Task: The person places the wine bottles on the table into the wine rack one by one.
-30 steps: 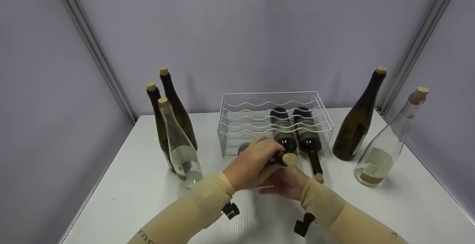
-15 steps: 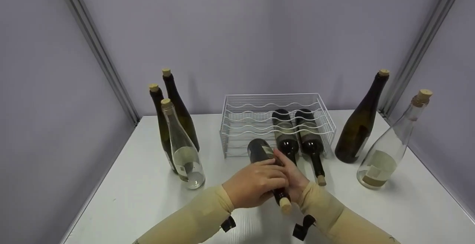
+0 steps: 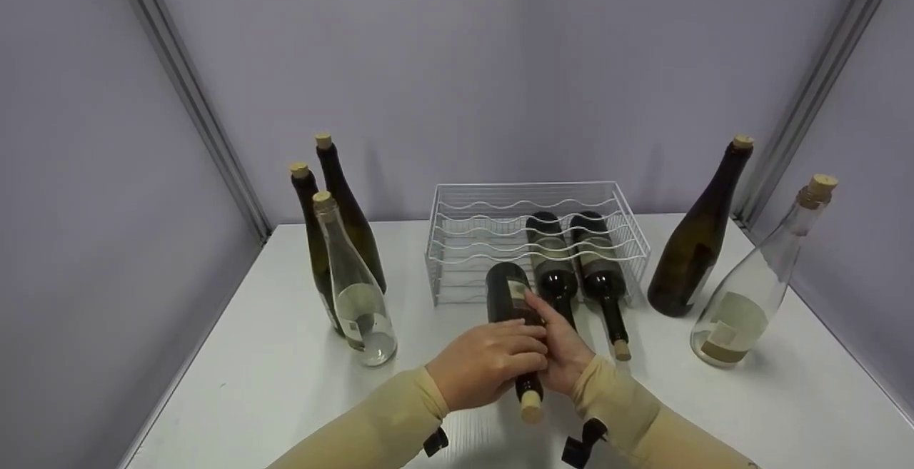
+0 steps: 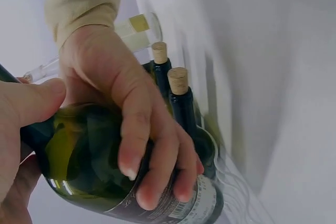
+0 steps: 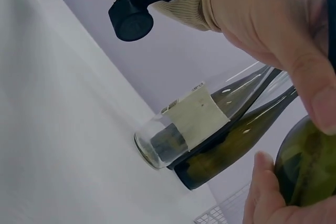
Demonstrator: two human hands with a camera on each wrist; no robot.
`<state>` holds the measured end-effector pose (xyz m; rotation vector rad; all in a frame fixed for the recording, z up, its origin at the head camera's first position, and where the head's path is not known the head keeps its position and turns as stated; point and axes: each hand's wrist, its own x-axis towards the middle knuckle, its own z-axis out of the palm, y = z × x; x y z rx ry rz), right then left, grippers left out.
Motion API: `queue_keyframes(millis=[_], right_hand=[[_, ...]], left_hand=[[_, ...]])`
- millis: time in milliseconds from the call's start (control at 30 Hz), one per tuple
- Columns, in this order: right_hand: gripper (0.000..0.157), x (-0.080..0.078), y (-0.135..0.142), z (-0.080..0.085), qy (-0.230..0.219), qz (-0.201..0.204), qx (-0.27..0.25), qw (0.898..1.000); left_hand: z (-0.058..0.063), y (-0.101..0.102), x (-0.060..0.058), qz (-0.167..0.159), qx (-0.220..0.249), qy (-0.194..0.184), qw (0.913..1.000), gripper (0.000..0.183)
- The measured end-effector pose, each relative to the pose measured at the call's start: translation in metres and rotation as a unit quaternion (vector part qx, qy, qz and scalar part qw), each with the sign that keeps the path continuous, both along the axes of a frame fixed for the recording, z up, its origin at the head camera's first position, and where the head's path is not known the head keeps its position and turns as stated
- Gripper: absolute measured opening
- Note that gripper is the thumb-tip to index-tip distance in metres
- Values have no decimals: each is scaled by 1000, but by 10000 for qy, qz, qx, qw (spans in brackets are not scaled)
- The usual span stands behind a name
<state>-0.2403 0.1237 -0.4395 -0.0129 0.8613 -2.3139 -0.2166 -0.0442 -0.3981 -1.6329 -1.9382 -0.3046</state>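
Note:
A dark wine bottle [image 3: 507, 298] with a cork is held in both hands in front of the wire rack, base toward the rack and cork toward the person. My left hand [image 3: 489, 362] curls its fingers over the bottle's neck and shoulder. Beside it, my right hand [image 3: 564, 348] grips the body from the right, thumb along the label. In the left wrist view, the right hand's fingers wrap round the green glass. The wire rack [image 3: 471, 264] has wavy rails. On its right side lie two corked wine bottles, one dark bottle [image 3: 550, 251] and another dark bottle [image 3: 598, 255], necks pointing forward.
At the left stand two dark bottles, one of them a tall bottle [image 3: 357, 233], behind a clear bottle [image 3: 363, 312]. To the right of the rack are a brown bottle [image 3: 689, 255] and a clear bottle [image 3: 735, 312]. Walls [image 3: 471, 69] enclose the white table [image 3: 235, 355].
The held bottle has turned from cork-up to lying nearly level, its cork swinging down toward the person. Both hands have shifted, and the right hand now grips along the body.

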Motion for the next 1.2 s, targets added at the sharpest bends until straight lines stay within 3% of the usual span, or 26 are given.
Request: queue_keyframes(millis=[133, 300, 400, 467, 567, 767, 1033, 1133, 1200], right_hand=[[55, 0, -2, 1, 28, -225, 107, 9997], [48, -2, -4, 3, -254, -409, 60, 9988], [51, -4, -4, 4, -560, -390, 70, 9976], [59, -5, -4, 4, -677, -420, 122, 9967], [66, -7, -6, 2, -720, -564, 361, 9952], [63, -12, -15, -6, -810, -847, 712, 9906], [55, -25, -21, -19, -461, -1372, 1379, 9798], [52, -31, -23, -25, -368, -1537, 1652, 9735], [49, -34, -25, -28, -326, -1620, 1760, 9704]], left_hand=[[-1, -3, -3, 71, 188, 22, 9998, 29], [2, -20, -8, 431, 140, -94, 9989, 51], [6, -32, -18, 903, 334, -298, 9949, 59], [9, -38, -28, 1365, 661, -475, 9873, 59], [13, -43, -45, 2208, 1302, -892, 9625, 50], [16, -43, -80, 3582, 2079, -1785, 8925, 44], [15, -38, -123, 4945, 2092, -2500, 8057, 34], [13, -34, -132, 5211, 1852, -2916, 7805, 35], [11, -32, -136, 5325, 1626, -3121, 7698, 41]])
